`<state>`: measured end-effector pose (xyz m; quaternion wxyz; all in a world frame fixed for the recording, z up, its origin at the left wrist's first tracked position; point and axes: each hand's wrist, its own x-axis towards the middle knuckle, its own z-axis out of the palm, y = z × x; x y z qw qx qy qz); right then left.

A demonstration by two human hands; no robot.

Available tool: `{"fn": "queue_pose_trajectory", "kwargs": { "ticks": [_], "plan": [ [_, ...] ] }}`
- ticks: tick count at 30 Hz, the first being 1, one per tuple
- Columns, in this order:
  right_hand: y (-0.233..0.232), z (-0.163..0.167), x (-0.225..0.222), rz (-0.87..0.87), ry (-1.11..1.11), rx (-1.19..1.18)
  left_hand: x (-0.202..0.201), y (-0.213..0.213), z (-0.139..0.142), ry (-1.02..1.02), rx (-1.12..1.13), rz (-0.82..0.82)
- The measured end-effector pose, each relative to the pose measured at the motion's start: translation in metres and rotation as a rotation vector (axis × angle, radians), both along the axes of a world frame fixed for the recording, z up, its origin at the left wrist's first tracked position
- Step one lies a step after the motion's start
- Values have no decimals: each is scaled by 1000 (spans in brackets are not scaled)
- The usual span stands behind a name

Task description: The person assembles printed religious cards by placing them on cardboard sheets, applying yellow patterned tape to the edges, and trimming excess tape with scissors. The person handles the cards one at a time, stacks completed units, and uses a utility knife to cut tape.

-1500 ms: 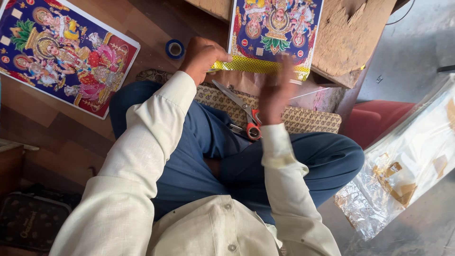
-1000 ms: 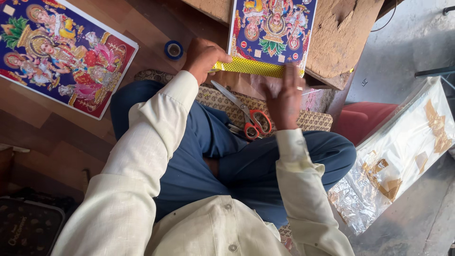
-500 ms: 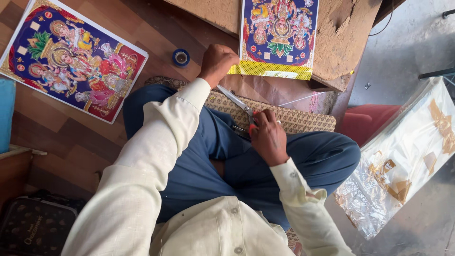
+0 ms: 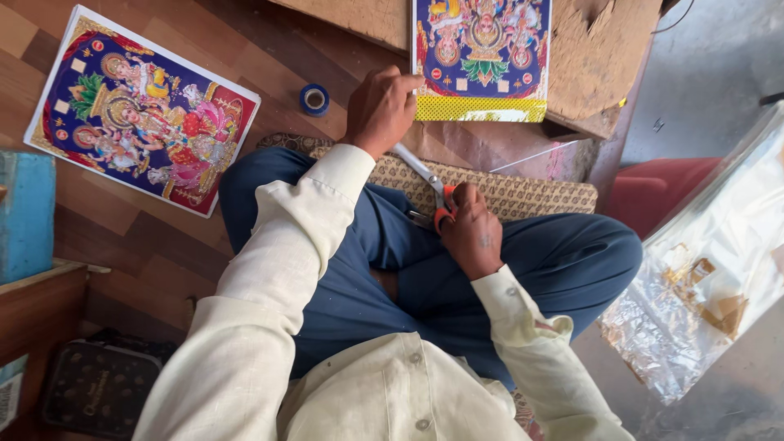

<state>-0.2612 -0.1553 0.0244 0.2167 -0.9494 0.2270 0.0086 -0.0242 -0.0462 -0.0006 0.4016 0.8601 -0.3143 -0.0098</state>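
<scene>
I sit cross-legged on a patterned mat (image 4: 523, 192). My left hand (image 4: 380, 106) reaches forward and pinches the lower left corner of a colourful picture print (image 4: 482, 57) with a gold strip along its bottom edge; the print lies on a low wooden board (image 4: 596, 57). My right hand (image 4: 472, 233) rests over my lap, closed on the orange handles of a pair of scissors (image 4: 426, 184), whose blades point up and left toward the print.
A second colourful print (image 4: 143, 110) lies on the wood-pattern floor at left. A small blue tape roll (image 4: 314, 100) sits near the board. Clear plastic sheeting with gold scraps (image 4: 710, 278) lies at right, beside a red cushion (image 4: 653, 192). A blue box (image 4: 24, 216) stands far left.
My right hand dropped from the print's gold strip to the scissors on the mat and closed on their handles. My left hand stayed at the print's corner. The view shifted slightly.
</scene>
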Motion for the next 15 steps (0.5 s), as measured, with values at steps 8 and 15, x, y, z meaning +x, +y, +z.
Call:
{"fn": "queue_pose_trajectory", "kwargs": {
  "ticks": [8,15],
  "plan": [
    [-26,29,10,-399,270,1275,25,-10,23,229,-106,-115],
    [33,28,-17,-165,-9,1469,21,6,-3,329,-133,-132]
  ]
}}
